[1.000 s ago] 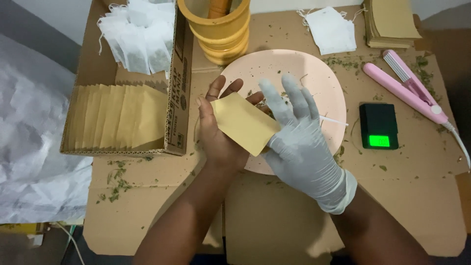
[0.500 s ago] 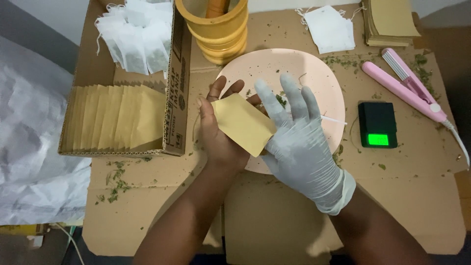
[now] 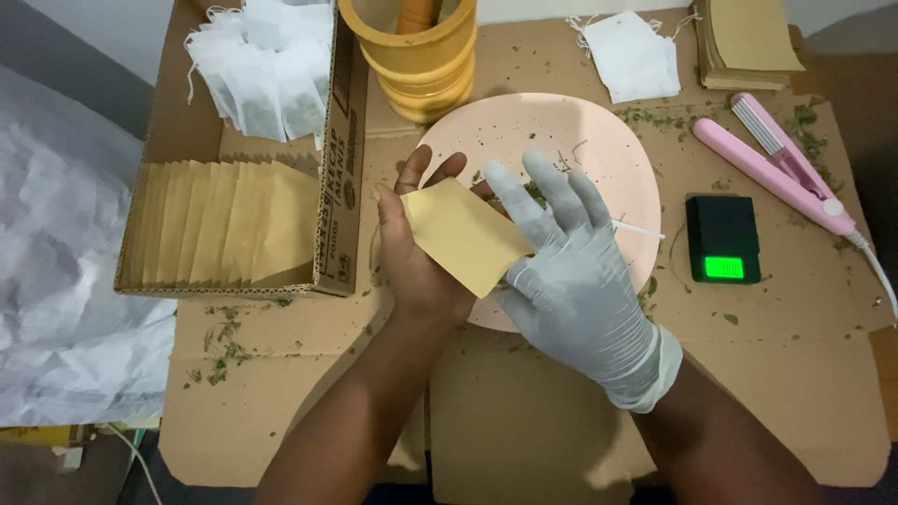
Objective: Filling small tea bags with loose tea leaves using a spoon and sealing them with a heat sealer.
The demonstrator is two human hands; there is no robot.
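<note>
My bare left hand (image 3: 416, 257) holds a small tan paper envelope (image 3: 461, 234) flat against its palm, over the near left edge of a pale pink plate (image 3: 599, 150). My right hand (image 3: 566, 271), in a white glove, rests beside it with fingers spread and its thumb side on the envelope's lower right corner. A thin white string or stick (image 3: 638, 228) sticks out to the right from behind the gloved fingers. Bits of dried green herb lie on the plate.
An open cardboard box (image 3: 341, 168) at left holds a row of tan envelopes (image 3: 220, 224) and white tea bags (image 3: 262, 79). Behind the plate stands a yellow mortar (image 3: 412, 65). To the right: a small black scale (image 3: 723, 238), a pink sealing iron (image 3: 781, 173), white bags (image 3: 636, 51), a tan envelope stack (image 3: 748, 37).
Hardly anything differs. The gloved fingers have shifted slightly on the envelope; both hands stay in the same place over the plate.
</note>
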